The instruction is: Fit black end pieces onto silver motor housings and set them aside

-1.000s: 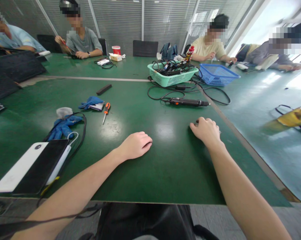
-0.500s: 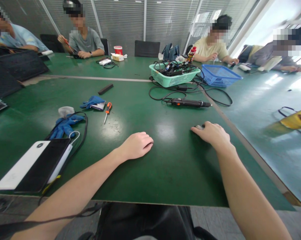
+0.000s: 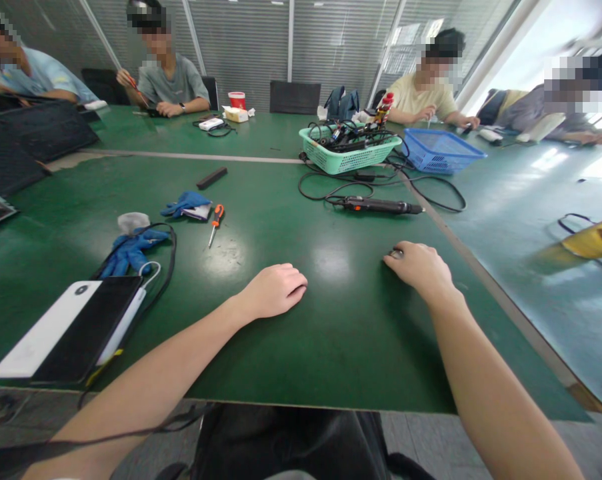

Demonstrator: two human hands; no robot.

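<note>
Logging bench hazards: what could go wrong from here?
A small greyish object, shape unclear, by the thumb of the right hand is mostly covered; it could slip unnoticed.
A thin black cable runs past the flat rectangular white-and-black device to the near edge of the green tabletop; the left forearm might snag it.
The loosely looped black cord behind the black cylindrical power tool might catch.
</note>
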